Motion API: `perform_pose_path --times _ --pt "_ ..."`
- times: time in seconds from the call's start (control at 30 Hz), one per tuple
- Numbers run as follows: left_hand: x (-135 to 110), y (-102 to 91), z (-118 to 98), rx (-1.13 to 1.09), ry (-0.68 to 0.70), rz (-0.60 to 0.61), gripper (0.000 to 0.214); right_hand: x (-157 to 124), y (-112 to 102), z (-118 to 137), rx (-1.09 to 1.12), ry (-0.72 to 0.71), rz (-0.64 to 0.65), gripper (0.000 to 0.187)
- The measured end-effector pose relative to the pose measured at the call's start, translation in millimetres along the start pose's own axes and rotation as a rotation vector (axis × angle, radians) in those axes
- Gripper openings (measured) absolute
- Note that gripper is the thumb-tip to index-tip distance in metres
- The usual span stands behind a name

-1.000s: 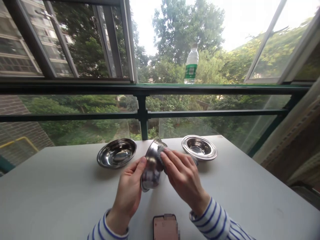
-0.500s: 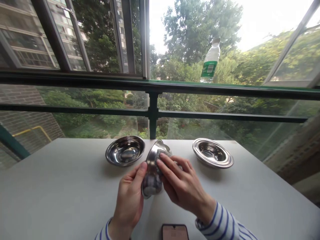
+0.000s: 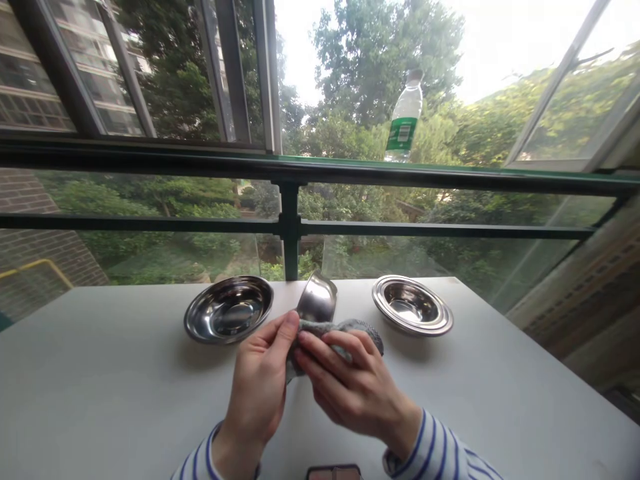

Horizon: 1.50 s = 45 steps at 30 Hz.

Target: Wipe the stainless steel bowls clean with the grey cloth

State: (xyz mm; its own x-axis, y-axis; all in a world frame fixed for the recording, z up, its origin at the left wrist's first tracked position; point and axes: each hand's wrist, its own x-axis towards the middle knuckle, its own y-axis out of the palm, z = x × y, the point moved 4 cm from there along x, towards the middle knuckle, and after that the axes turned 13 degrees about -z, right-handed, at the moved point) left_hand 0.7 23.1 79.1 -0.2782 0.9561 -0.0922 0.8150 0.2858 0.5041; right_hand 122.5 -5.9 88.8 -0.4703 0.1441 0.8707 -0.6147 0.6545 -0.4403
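Note:
A shiny steel bowl (image 3: 320, 298) is held tilted above the middle of the table, its outer side toward me. My left hand (image 3: 263, 373) grips its left edge, thumb on top. Pressed against the bowl's near side is a grey cloth (image 3: 357, 328), with the fingers of my right hand (image 3: 353, 383) closed over it. The cloth and both hands hide the bowl's lower part. To the left lies a wide steel bowl (image 3: 233, 310); to the right, a steel bowl with a broad rim (image 3: 384, 308) that looks like several stacked pieces.
The white table (image 3: 125, 380) ends at a glass panel with a dark green railing (image 3: 400, 175). A clear bottle with a green label (image 3: 403, 130) stands on the railing. A phone (image 3: 333, 472) lies at the near edge, partly out of view.
My right hand has wiped downward and left with the cloth, now close to my left fingers. The bowl's upper outside shows more. The view has shifted slightly right.

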Motion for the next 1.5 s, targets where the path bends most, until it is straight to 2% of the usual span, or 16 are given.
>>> perform_pose_path --times 0.17,0.37,0.53,0.73,0.9,1.07,1.27,1.43,1.5 --pt "-2.9 2.7 7.5 0.026 -0.062 0.023 0.025 1.8 -5.6 -18.3 -0.044 0.193 -0.004 0.046" --pt "-2.9 3.0 8.6 0.01 -0.057 0.057 0.024 4.1 -6.5 -6.6 -0.012 0.032 0.055 0.04" --pt "-5.7 2.8 11.4 0.071 -0.059 0.097 0.026 5.6 -12.7 -24.2 0.003 0.218 0.037 0.039" --pt "-6.7 1.6 11.7 0.076 -0.062 0.137 0.023 7.6 -16.7 -20.7 0.059 0.133 0.089 0.035" --pt "-7.6 2.7 11.2 0.088 -0.078 0.13 0.026 6.3 -15.4 -26.1 0.001 0.24 0.032 0.037" --pt "-4.2 4.8 7.2 0.01 -0.112 0.086 0.021 5.9 -9.3 -9.5 0.05 0.059 0.066 0.036" --pt "-7.0 6.0 3.6 -0.042 -0.142 0.033 0.018 3.1 -11.8 -21.9 0.002 0.2 -0.004 0.039" --pt "-4.3 4.2 -3.3 -0.113 -0.148 -0.037 0.01 2.8 -7.2 1.5 0.035 -0.064 -0.005 0.032" --pt "-3.3 4.0 -5.7 -0.128 -0.144 -0.053 0.01 3.9 -6.9 4.7 0.03 -0.086 0.011 0.032"
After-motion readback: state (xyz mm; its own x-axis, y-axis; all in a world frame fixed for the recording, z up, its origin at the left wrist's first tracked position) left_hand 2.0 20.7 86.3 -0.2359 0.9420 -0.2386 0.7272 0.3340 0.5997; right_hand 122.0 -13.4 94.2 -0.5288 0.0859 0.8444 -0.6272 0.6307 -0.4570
